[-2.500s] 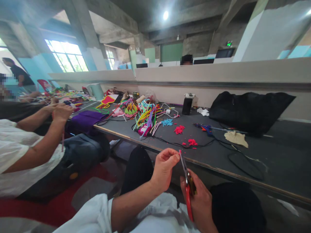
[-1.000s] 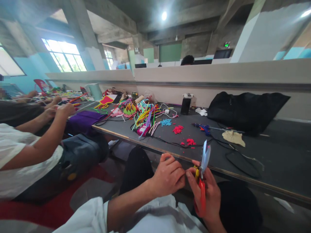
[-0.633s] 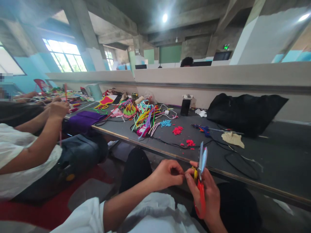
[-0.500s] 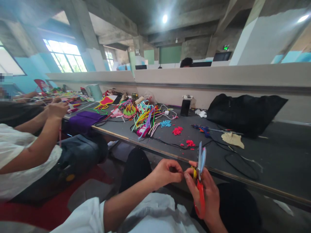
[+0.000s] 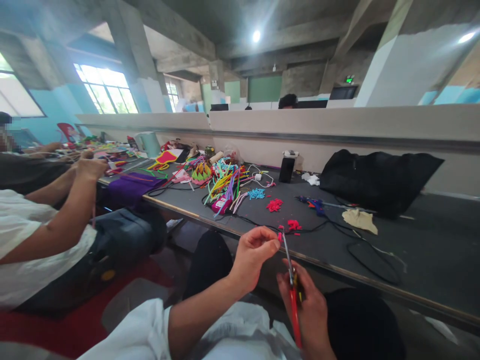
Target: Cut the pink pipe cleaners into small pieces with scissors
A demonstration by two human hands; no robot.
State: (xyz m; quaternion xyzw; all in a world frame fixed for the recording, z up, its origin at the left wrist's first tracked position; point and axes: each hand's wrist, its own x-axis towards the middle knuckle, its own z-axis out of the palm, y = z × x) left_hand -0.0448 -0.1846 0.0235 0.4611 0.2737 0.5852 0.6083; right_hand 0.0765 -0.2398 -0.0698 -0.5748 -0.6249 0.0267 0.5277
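Observation:
My left hand (image 5: 255, 255) is pinched closed on a short red pipe cleaner piece (image 5: 280, 236), just in front of the table edge. In my right hand (image 5: 305, 300) are scissors (image 5: 294, 300) with red and yellow handles, their blades pointing up beside that piece. Whether the blades touch it I cannot tell. Just beyond my hands, small red cut pieces (image 5: 294, 225) lie on the dark table, with another red pile (image 5: 274, 205) and a blue pile (image 5: 256, 193) farther back.
A bundle of colourful pipe cleaners (image 5: 227, 182) lies left of the piles. To the right are a blue glue gun (image 5: 315, 205), cables, a beige cloth scrap (image 5: 360, 220) and a black bag (image 5: 378, 182). Another person's arm (image 5: 60, 215) is at the left.
My right hand has turned the scissors, bringing the blades left and down beside my left hand. My left hand has risen slightly, and the red piece now shows at its fingertips.

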